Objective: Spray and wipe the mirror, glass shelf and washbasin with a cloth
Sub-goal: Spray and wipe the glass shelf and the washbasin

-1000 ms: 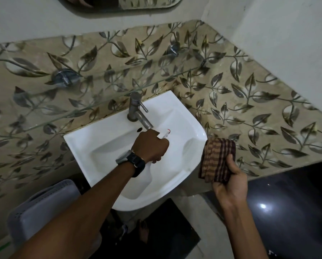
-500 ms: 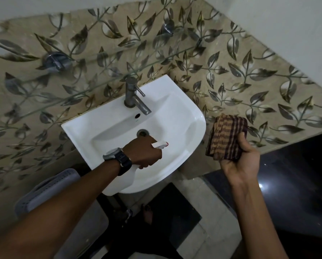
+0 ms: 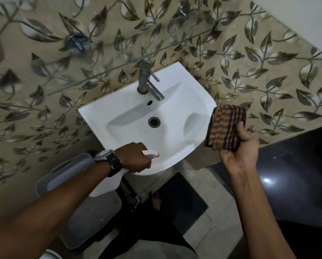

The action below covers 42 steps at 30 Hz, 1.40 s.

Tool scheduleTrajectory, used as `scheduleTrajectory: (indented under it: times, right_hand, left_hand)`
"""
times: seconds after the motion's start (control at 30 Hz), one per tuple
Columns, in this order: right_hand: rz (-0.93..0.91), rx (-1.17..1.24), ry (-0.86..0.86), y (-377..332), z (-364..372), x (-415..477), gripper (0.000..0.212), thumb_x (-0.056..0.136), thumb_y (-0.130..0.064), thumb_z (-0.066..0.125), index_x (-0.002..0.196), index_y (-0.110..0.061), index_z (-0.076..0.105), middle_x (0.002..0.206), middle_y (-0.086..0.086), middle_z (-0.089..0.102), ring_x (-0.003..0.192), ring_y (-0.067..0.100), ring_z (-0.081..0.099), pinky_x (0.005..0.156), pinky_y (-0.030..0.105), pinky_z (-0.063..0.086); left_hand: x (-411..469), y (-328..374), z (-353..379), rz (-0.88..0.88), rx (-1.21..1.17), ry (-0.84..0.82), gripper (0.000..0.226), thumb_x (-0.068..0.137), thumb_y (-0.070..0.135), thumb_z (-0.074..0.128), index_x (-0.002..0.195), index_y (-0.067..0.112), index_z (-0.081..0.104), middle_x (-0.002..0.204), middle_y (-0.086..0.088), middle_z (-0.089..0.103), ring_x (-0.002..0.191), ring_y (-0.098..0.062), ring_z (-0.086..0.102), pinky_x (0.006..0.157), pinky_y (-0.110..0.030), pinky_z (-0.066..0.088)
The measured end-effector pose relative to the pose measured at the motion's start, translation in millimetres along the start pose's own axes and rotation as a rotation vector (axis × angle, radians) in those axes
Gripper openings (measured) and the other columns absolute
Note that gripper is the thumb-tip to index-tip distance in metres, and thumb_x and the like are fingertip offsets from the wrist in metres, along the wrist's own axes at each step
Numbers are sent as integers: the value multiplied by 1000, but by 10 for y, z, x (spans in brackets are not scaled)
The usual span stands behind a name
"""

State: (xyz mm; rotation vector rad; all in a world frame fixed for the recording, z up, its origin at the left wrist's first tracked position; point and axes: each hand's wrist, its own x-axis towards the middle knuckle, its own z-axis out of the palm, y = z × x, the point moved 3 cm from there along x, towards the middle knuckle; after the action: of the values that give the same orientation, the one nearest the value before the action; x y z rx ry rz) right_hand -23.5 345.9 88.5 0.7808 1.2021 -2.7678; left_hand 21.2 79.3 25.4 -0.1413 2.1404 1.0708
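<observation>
Washbasin (image 3: 175, 116) hangs white on the leaf-patterned tile wall (image 3: 268, 58), and its bowl holds nothing loose: only one round drain (image 3: 153, 121) at the bottom and one small overflow hole (image 3: 149, 102) above it. One metal tap (image 3: 149, 81) stands on the back rim with its spout reaching out over the bowl. One glass shelf (image 3: 119, 66) runs across the wall above the tap, carried by two metal brackets, one at the left (image 3: 78, 43) and one at the upper right (image 3: 184, 10); the shelf looks bare.

One spray bottle (image 3: 150, 153) is in the left hand (image 3: 136, 157), whose grip is closed around it at the basin's front rim, the white nozzle with a red tip pointing right across the rim. A watch (image 3: 109, 159) sits on that wrist. One folded brown checked cloth (image 3: 224, 128) is pinched closed in the right hand (image 3: 240, 152), held up just beside the basin's right edge. One grey bin (image 3: 70, 169) stands on the floor below the left forearm.

Compared with half a second ago, the left hand has drawn back from over the bowl toward the front rim, so the drain is now fully uncovered, and the view has tipped lower
</observation>
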Motion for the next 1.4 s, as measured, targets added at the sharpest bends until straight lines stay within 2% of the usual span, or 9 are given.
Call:
scheduleTrajectory:
  times: [0.1, 0.2, 0.47, 0.67, 0.87, 1.03, 1.2, 1.3, 1.4]
  right_hand:
    - [11, -13, -13, 90, 27, -39, 41, 103, -20, 45, 139, -4, 56, 138, 15, 64, 128, 28, 62, 111, 48, 45]
    - [0, -19, -27, 165, 67, -75, 40, 104, -19, 45, 139, -4, 57, 138, 15, 64, 129, 29, 61, 112, 48, 44]
    - [50, -18, -63, 419, 167, -127, 38, 103, -19, 46, 136, -7, 60, 139, 14, 64, 127, 27, 63, 108, 47, 49]
    - [100, -32, -113, 646, 369, -151, 39, 104, -19, 43, 138, -6, 58, 138, 12, 65, 126, 26, 64, 104, 44, 53]
    - [148, -118, -173, 861, 524, -141, 41, 105, -20, 44, 142, -8, 55, 137, 10, 65, 125, 24, 65, 105, 42, 52]
    - [173, -313, -233, 1098, 616, -34, 35, 105, -23, 46, 134, -11, 62, 129, 9, 71, 113, 23, 71, 97, 39, 57]
    - [302, -651, -370, 1580, 821, 218, 35, 107, -24, 43, 129, -9, 66, 130, 18, 68, 112, 29, 67, 87, 39, 52]
    - [310, -814, -447, 1827, 1072, 523, 31, 107, -17, 43, 118, -8, 70, 118, 15, 74, 104, 29, 69, 89, 39, 53]
    - [42, -1064, -477, 1977, 1448, 956, 24, 102, -18, 48, 108, -14, 71, 94, 2, 73, 88, 25, 64, 77, 33, 51]
  left_hand:
    - [-67, -111, 9, -13, 95, 51, 42, 94, 38, 58, 57, 27, 72, 59, -1, 69, 59, -28, 64, 69, -28, 52]
    - [-76, -288, 17, 0, 177, 157, 45, 83, 43, 44, 94, 15, 77, 93, -13, 74, 94, -40, 69, 79, -35, 54]
    - [-231, -791, 4, -45, 257, 239, 51, 76, 52, 32, 71, 7, 55, 62, -6, 53, 60, -28, 51, 53, -32, 31]
    - [-565, -956, -199, -169, 100, 372, 49, 97, 23, 53, 51, 13, 42, 51, -5, 48, 49, -22, 46, 52, -32, 33]
    - [-639, -1109, -277, -244, -68, 532, 39, 87, 27, 54, 54, 11, 40, 54, -6, 47, 51, -23, 45, 48, -30, 26]
    - [-700, -1162, -420, -196, -377, 687, 28, 83, 22, 52, 78, -3, 62, 68, -21, 71, 59, -33, 66, 57, -41, 51]
    - [-847, -1075, -551, -122, -555, 875, 38, 84, 7, 57, 65, 39, 51, 83, -21, 78, 57, -31, 66, 57, -37, 51]
    - [-873, -1112, -588, -139, -714, 966, 19, 80, 12, 58, 68, 25, 66, 77, -23, 75, 50, -27, 61, 53, -41, 50]
    - [-863, -1193, -612, -184, -854, 1028, 13, 85, 4, 58, 85, 2, 71, 83, -26, 74, 51, -24, 58, 48, -30, 45]
